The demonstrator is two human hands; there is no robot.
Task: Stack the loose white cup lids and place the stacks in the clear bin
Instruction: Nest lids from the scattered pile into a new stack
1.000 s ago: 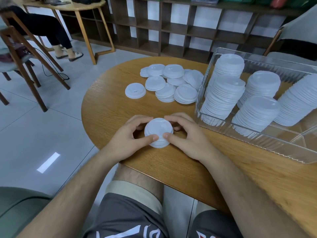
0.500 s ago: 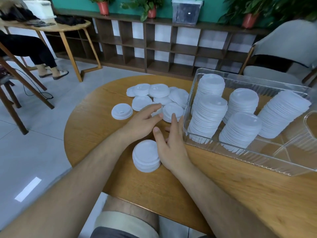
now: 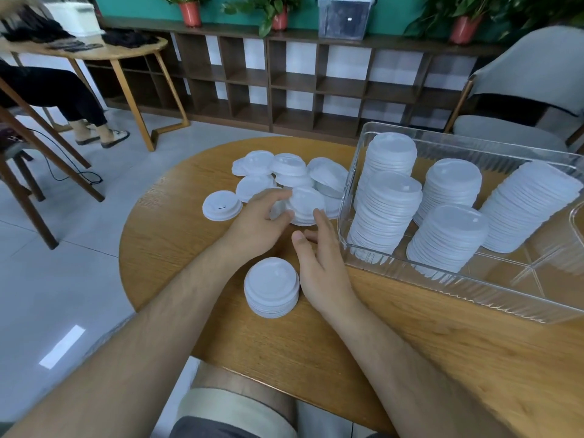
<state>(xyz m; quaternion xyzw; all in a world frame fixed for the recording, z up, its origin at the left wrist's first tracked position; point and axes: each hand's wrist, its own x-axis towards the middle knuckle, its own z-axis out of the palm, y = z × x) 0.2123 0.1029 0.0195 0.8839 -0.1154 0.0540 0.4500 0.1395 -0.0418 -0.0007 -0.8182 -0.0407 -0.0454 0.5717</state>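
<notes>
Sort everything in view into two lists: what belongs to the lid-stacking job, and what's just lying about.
Job in hand: loose lids; single lid; short stack near the hands; clear bin; stacks in the bin; left hand; right hand.

Lying about: potted plants; shelf unit; grey chair; second table; dark box.

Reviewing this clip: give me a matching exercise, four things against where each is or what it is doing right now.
Things:
1. short stack
2. single lid
3. clear bin
4. left hand

States:
a. holds tall lid stacks
b. lies alone, left of the loose pile
c. stands on the table, nearest the person
d. grips the top lid of the loose pile

Pairs: 1-c, 2-b, 3-a, 4-d.
</notes>
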